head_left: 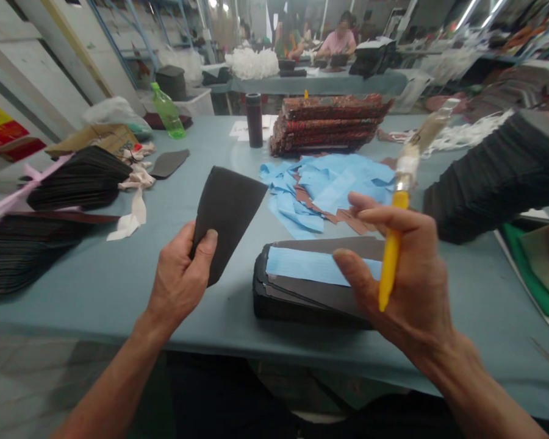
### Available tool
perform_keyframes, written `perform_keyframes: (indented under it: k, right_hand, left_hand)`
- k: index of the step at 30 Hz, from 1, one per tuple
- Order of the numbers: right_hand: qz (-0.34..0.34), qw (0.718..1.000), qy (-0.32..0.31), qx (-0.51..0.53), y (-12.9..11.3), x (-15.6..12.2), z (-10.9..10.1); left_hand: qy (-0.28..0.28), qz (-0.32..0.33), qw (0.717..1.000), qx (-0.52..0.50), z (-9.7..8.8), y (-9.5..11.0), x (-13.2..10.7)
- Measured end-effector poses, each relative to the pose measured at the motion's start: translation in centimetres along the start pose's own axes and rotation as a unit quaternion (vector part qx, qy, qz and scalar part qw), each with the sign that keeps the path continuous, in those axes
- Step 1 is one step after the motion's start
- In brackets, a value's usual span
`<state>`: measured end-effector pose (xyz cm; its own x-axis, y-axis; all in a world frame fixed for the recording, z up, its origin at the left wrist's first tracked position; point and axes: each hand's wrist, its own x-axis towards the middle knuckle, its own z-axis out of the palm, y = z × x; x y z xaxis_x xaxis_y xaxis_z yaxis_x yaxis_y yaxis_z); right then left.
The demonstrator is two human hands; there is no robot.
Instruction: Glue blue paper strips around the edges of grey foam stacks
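Observation:
My left hand is closed on a flat dark grey panel, its thumb across the near face and the panel tilted above the table. In my right hand is a paintbrush with a yellow handle, held bristles up in the crook of the hand. The thumb and fingertips of that hand stand apart. Under it lies a stack of dark panels, partly hidden by the hand. A light blue strip rests along the top of this stack.
Blue and brown scraps lie behind the stack. A dark cylinder and patterned bundles stand farther back. Black stacks flank the table at left and right. A green bottle is at the back left; people sit beyond.

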<state>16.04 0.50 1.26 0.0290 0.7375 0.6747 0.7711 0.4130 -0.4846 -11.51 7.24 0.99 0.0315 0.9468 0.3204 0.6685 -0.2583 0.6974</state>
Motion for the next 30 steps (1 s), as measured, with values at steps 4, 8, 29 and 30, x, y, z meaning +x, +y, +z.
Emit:
perform_keyframes:
  k: [4,8,29,30]
  right_hand:
    - [0.026,0.99,0.121,0.061,1.8,-0.3,-0.9]
    - [0.098,0.975,0.16,0.118,3.7,-1.1,-1.0]
    - [0.33,0.897,0.175,0.237,6.9,-6.5,-2.3]
    - [0.335,0.895,0.167,0.243,6.8,-6.8,-2.1]
  left_hand:
    - [-0.019,0.112,0.993,0.04,0.3,1.8,0.1]
    - [-0.049,0.263,0.962,0.057,1.3,3.2,0.1]
    - [-0.19,0.432,0.866,0.164,6.6,6.5,-2.1]
    - [-0.202,0.423,0.869,0.161,6.6,6.4,-2.0]
